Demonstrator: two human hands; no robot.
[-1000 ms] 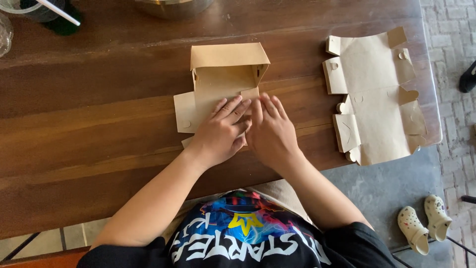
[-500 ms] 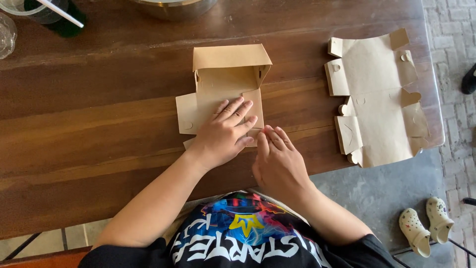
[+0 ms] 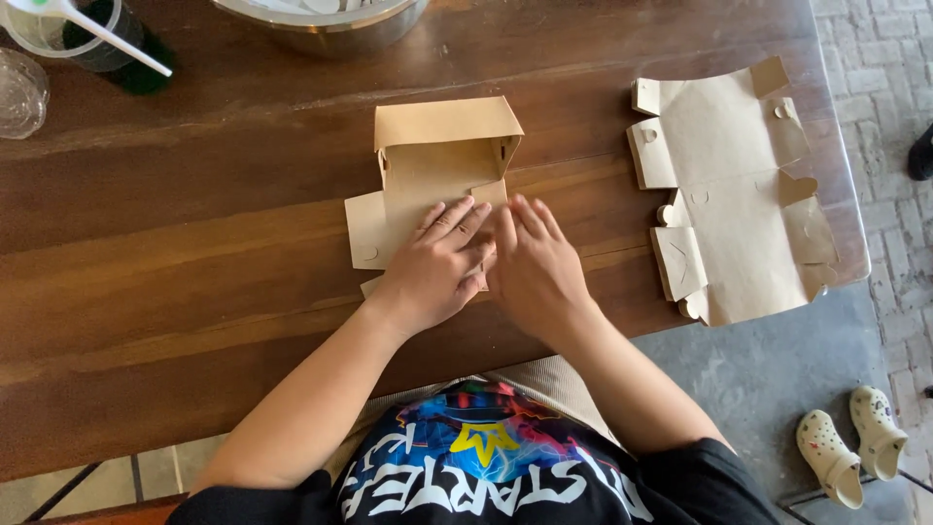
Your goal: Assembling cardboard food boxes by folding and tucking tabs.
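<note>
The half-folded box (image 3: 439,165) is being pressed flat on the table (image 3: 194,253) by both open hands, left (image 3: 437,267) and right (image 3: 533,267), side by side

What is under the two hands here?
The near part of the half-folded box lies flat under the left hand and right hand. Its flaps there are mostly covered.

Soft, even daylight fills the scene; the wooden table (image 3: 194,292) shows a mild sheen, shadows are faint, and focus is sharp throughout.
</note>
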